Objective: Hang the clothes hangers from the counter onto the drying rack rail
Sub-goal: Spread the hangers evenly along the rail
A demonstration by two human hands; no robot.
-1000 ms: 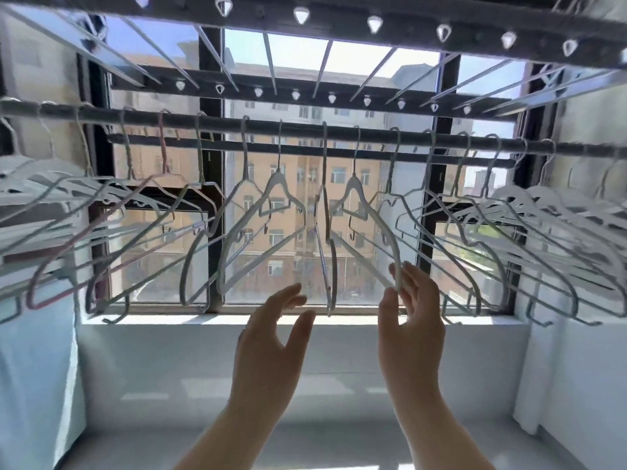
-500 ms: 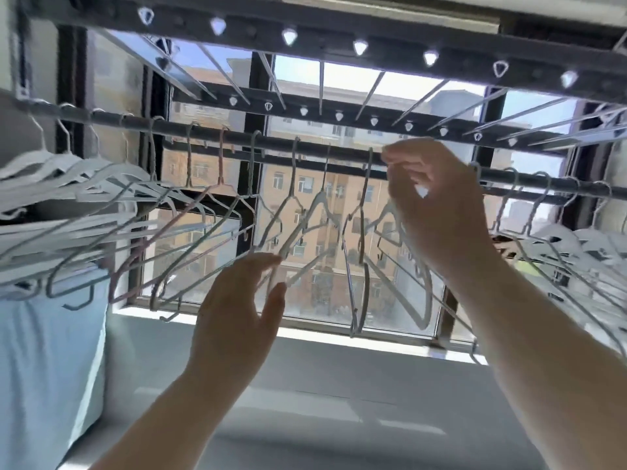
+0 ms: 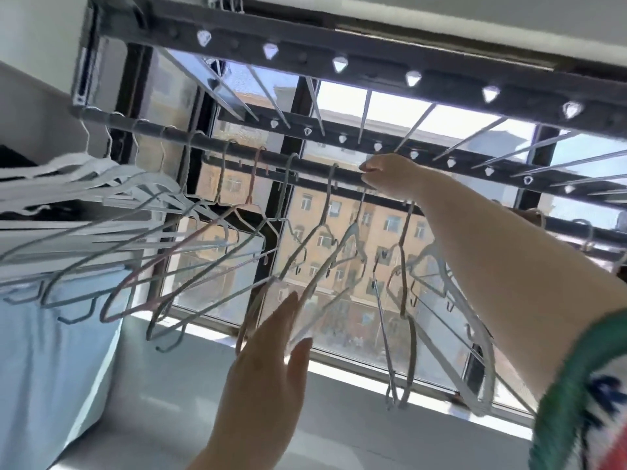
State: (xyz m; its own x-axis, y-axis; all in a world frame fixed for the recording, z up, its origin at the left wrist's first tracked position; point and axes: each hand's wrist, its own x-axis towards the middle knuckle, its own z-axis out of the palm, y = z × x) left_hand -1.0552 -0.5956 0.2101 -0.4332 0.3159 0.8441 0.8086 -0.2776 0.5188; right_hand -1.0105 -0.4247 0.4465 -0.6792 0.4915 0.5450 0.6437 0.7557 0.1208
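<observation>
A dark drying rack rail (image 3: pixel 237 153) runs across the window from upper left to right. Several thin wire hangers hang from it in a row, white ones bunched at the left (image 3: pixel 84 178). My right hand (image 3: pixel 390 174) is up at the rail, its fingers pinched on the hook of a pale hanger (image 3: pixel 353 239) that hangs below it. My left hand (image 3: pixel 271 361) is lower, fingers spread, its fingertips touching that hanger's lower end. The counter is out of view.
An upper rack frame (image 3: pixel 373 76) with thin metal bars spans overhead. A light blue cloth (image 3: pixel 51 368) hangs at the lower left. Below the window frame (image 3: pixel 285 205) runs a white sill (image 3: pixel 339 418). More hangers (image 3: pixel 441 300) dangle under my right forearm.
My right hand rose from the hanger's lower edge to the rail and closed on a hook. My left hand stayed low and open. The view tilted up and to the left.
</observation>
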